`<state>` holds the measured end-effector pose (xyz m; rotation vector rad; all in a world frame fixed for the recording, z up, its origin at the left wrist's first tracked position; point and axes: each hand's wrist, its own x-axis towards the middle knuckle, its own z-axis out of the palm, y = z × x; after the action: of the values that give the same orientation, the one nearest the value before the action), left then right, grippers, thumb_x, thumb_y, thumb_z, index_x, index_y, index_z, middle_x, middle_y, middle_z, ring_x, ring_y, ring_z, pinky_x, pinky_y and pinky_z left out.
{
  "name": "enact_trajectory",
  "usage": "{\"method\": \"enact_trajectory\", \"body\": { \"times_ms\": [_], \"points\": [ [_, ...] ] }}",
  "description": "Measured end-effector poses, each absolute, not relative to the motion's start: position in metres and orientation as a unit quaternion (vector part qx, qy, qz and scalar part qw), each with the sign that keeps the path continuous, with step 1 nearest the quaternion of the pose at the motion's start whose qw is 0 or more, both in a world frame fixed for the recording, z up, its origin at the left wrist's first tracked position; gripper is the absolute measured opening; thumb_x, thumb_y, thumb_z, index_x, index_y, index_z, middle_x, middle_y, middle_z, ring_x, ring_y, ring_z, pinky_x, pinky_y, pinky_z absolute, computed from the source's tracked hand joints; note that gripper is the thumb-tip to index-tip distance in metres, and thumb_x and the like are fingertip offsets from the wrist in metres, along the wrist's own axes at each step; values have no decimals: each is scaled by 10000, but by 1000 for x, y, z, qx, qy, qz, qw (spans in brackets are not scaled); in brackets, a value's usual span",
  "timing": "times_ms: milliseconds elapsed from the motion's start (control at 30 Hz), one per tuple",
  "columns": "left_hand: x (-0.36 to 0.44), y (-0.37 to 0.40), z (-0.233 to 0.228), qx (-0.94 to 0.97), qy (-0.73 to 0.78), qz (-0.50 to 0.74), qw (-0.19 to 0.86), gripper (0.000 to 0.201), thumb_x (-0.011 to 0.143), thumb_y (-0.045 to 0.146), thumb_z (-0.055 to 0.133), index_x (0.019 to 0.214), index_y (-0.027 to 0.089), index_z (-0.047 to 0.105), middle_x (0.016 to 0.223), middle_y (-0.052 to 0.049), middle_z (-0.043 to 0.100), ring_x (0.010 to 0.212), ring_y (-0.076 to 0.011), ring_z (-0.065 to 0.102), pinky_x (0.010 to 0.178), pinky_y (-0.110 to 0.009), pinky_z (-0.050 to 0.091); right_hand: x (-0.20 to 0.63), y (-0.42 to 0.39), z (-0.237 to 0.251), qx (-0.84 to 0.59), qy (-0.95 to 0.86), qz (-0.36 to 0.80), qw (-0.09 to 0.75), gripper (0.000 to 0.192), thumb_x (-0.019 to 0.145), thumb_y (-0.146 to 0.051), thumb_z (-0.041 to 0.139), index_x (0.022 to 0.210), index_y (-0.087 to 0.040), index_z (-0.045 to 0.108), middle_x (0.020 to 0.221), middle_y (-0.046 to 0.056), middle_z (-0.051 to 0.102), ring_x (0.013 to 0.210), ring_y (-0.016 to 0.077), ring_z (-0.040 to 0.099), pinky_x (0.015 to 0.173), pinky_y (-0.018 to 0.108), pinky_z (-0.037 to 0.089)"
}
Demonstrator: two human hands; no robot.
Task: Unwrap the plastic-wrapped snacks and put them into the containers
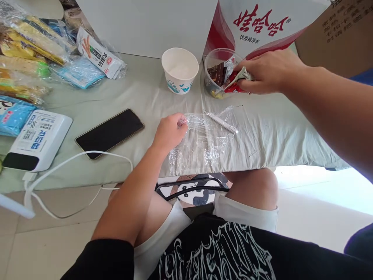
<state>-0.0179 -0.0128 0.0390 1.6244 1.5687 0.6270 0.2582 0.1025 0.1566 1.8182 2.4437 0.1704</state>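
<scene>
My left hand [171,131] is closed, its thumb and fingers pinching the edge of a clear plastic bag [201,146] spread on the cloth. A slim white stick-like thing [222,122] lies across that bag. Over a clear round plastic tub [207,86], my right hand [264,74] is closed on a small pale-topped packet [244,74]. Inside the tub are a brown packet [216,74] and a red packet [234,83], partly covered by my fingers. Left of the tub stands a white paper cup [180,72] with a blue print.
A black phone [110,132] lies left of my left arm. Beyond it are a white device [43,136] with a white cable [84,155] and several bagged snacks [35,39]. Behind the tub stand a red-and-white carton [259,25] and a brown cardboard box [338,39].
</scene>
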Motion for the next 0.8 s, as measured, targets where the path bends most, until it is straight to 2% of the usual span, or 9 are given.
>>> {"method": "enact_trajectory", "body": {
  "times_ms": [100,133,233,333,433,533,633,700,800],
  "points": [
    [-16,-13,40,642,619,245,381,214,877,201,582,1009,185,750,968,-80,790,801,-213,682,814,-362,512,255,103,165,612,776,76,132,551,952,-576,500,1285,-206,735,1329,91,758,1153,320,710,738,437,396],
    [-16,-13,40,642,620,244,379,217,879,200,580,1013,185,750,978,-81,791,800,-211,681,817,-362,513,255,102,169,614,775,83,123,556,972,-572,470,1294,-200,729,1373,95,737,1174,312,702,746,438,401],
    [-15,-14,41,645,621,239,376,205,886,202,581,1002,190,749,966,-80,790,800,-214,679,821,-362,513,261,95,168,596,794,86,83,421,951,-495,627,1283,-261,737,1346,93,755,1115,288,717,775,435,451],
    [-15,-15,42,648,621,234,375,183,891,210,589,984,198,746,945,-75,786,804,-218,683,825,-360,514,272,89,152,570,814,76,89,469,880,-448,763,1333,-335,719,1340,88,762,1056,285,722,766,424,469],
    [-15,-15,42,647,621,236,375,159,889,212,598,960,203,740,928,-75,783,807,-223,689,813,-356,516,281,82,136,549,826,77,98,575,880,-496,742,1431,-351,666,1466,70,695,1081,292,720,710,386,438],
    [-15,-15,40,644,618,244,378,137,885,229,608,935,211,735,904,-66,780,803,-222,691,786,-346,516,285,72,133,532,838,102,70,645,904,-507,679,1519,-329,599,1546,79,630,1109,300,717,663,366,414],
    [-15,-13,39,645,622,244,370,135,871,229,620,934,214,738,922,-65,788,794,-216,683,785,-342,514,287,61,133,518,847,117,34,666,887,-489,664,1529,-328,593,1510,78,661,1006,292,731,664,380,449],
    [-14,-13,38,648,625,238,364,137,857,219,625,932,214,740,932,-64,792,787,-214,678,786,-341,510,288,59,127,510,855,87,27,654,858,-493,686,1491,-340,627,1461,65,699,919,286,732,695,406,498],
    [-13,-12,39,655,625,227,359,150,852,206,616,936,212,741,941,-70,794,798,-221,679,781,-345,499,288,66,113,509,860,11,28,604,838,-495,709,1422,-345,674,1428,41,720,959,311,738,794,468,553]
  ]
}}
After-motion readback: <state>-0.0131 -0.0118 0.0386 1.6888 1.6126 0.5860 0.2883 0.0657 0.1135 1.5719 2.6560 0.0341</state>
